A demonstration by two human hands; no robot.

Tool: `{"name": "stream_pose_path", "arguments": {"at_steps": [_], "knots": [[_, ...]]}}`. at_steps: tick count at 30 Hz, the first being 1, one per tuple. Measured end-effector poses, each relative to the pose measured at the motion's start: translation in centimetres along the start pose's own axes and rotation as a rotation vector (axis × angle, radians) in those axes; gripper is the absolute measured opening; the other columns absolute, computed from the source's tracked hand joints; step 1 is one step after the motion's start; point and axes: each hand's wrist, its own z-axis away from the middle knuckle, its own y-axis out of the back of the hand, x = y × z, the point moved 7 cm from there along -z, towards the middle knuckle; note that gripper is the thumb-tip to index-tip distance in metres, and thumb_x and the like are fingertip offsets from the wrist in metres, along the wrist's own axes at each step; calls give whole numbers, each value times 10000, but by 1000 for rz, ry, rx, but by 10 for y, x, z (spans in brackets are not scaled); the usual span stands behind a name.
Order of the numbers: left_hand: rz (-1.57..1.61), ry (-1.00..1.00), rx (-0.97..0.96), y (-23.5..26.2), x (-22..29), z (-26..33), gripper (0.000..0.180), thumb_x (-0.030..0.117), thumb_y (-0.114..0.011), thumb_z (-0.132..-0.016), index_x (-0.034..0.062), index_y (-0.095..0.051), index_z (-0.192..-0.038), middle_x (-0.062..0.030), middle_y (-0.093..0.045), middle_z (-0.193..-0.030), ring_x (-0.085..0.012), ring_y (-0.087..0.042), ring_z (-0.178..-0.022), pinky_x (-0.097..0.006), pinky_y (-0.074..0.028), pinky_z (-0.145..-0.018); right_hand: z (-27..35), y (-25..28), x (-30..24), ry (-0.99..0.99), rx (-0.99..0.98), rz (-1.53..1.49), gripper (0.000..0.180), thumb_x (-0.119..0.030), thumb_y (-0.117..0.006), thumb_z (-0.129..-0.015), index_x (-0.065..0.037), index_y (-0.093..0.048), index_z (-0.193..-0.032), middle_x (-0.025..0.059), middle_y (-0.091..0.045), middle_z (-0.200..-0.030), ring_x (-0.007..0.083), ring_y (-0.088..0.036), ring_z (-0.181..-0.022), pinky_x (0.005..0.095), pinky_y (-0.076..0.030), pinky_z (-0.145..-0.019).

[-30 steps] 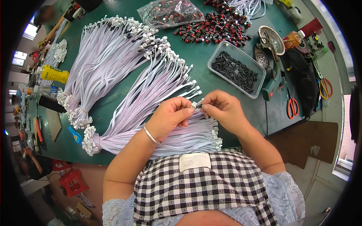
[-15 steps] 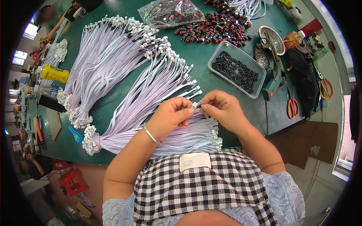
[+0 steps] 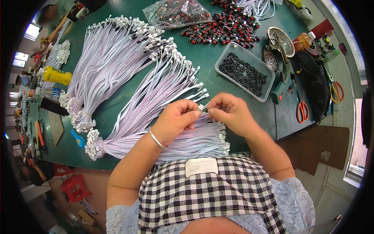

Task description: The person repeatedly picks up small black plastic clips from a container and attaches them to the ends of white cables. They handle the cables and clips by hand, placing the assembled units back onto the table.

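Note:
My left hand [image 3: 179, 116] pinches a small white connector [image 3: 200, 107] between thumb and forefinger. Close against it, my right hand [image 3: 230, 113] is closed in a fingertip pinch; a thin light tip shows there, too small to name. Under both hands spreads a bundle of flat white and pinkish ribbon cables [image 3: 132, 145], tied at its left end, with white connectors along both ends. Some of its strands fan away toward the far side. Beyond it on the left lies a second tied bundle of ribbon cables [image 3: 105, 62].
A clear tub [image 3: 269, 91] of short black pieces stands right of centre. Behind it are a heap of red-and-black parts [image 3: 222, 29] and a filled plastic bag [image 3: 175, 15]. Orange-handled scissors [image 3: 302, 112] lie at the right; a yellow bottle [image 3: 57, 76] is at the left.
The white connector tilts slightly and sits a touch higher between my fingertips. Both hands stay in nearly the same place.

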Motion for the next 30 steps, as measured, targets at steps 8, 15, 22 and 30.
{"name": "stream_pose_path", "arguments": {"at_steps": [8,15,22,30], "knots": [[2,3,0,0,-1,0,106,123,-618,-864,38,-599,-925,32,-541,-714,-25,-485,-579,-154,-394,-519,0,-1,-1,-24,-8,-20,72,-42,-618,-835,-1,-583,-882,4,-594,-758,38,-545,-684,192,-451,-599],[-13,2,0,0,-1,-1,101,118,-627,-855,41,-596,-912,31,-547,-711,-30,-493,-577,-157,-394,-518,0,-3,-1,-34,-18,-45,79,-44,-614,-844,5,-577,-893,21,-603,-777,59,-566,-705,209,-477,-627],[10,-7,-1,1,-2,0,99,119,-624,-855,42,-593,-909,23,-554,-720,-35,-503,-582,-165,-402,-523,0,-4,0,-45,0,-78,73,-51,-602,-857,0,-580,-903,22,-604,-783,69,-569,-703,216,-482,-639],[6,-44,4,2,2,0,139,86,-615,-853,14,-588,-969,1,-576,-773,-54,-524,-614,-181,-432,-559,-1,-4,2,-55,-7,-55,81,-48,-609,-843,2,-585,-901,24,-608,-775,66,-565,-694,209,-468,-625]]}}
